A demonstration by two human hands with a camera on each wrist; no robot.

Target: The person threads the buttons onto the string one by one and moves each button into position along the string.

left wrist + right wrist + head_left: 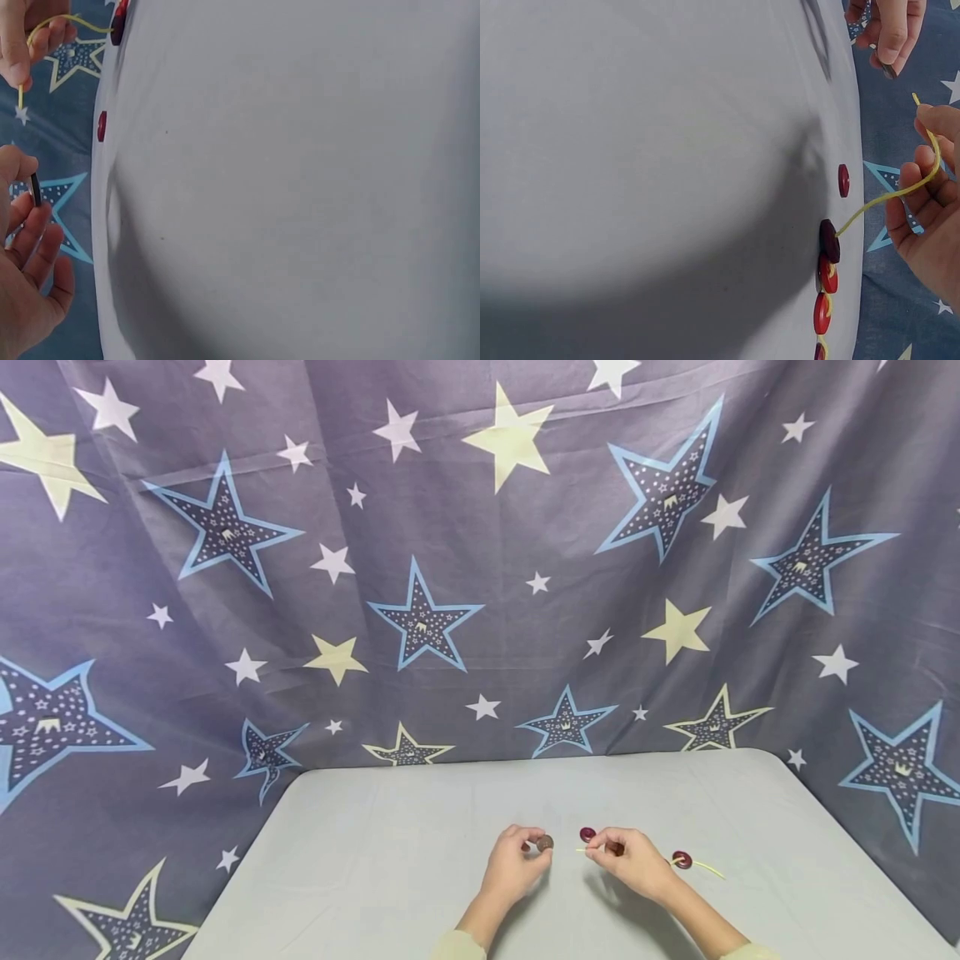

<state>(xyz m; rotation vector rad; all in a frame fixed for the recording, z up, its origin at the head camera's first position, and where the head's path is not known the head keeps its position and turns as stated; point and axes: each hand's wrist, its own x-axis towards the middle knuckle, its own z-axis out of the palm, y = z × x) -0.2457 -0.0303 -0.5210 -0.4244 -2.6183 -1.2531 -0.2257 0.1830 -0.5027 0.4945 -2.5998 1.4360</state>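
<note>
Pinching a dark button (pixel 544 842) at nine o'clock of the cord (pixel 889 196) tip, the left hand (pixel 516 862) should align its hole while the right hand (pixel 628 860) steadies the cord.

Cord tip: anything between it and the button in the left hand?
Nothing visible. The right hand pinches the yellow cord with its tip free; the left hand holds a dark button facing it across an open gap. One loose button lies on the table nearby, off that line.
</note>
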